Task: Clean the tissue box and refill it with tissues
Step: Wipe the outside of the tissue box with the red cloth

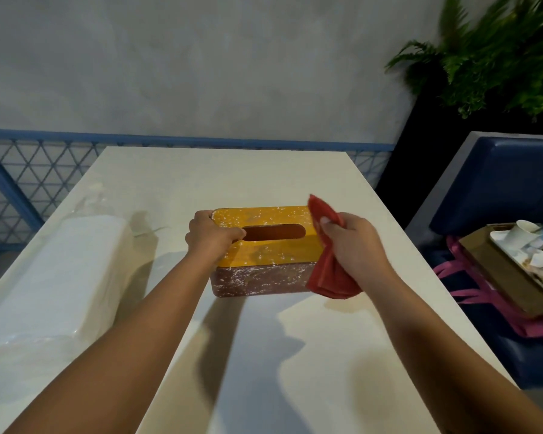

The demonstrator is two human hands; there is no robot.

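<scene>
Tissue box [264,245] lies crosswise (slot too), left hand [212,236] gripping it.

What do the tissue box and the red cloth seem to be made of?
The tissue box looks rigid: yellow matte lid, perhaps wood or bamboo; darker brown base, material unclear; both speckled white. The red cloth is soft fabric: it folds and hangs limp from the right hand.

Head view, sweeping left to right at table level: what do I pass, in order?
Plastic-wrapped white tissue pack → left hand → dusty yellow-lidded brown tissue box → right hand gripping a red cloth → white paper cup beside the blue seat.
</scene>
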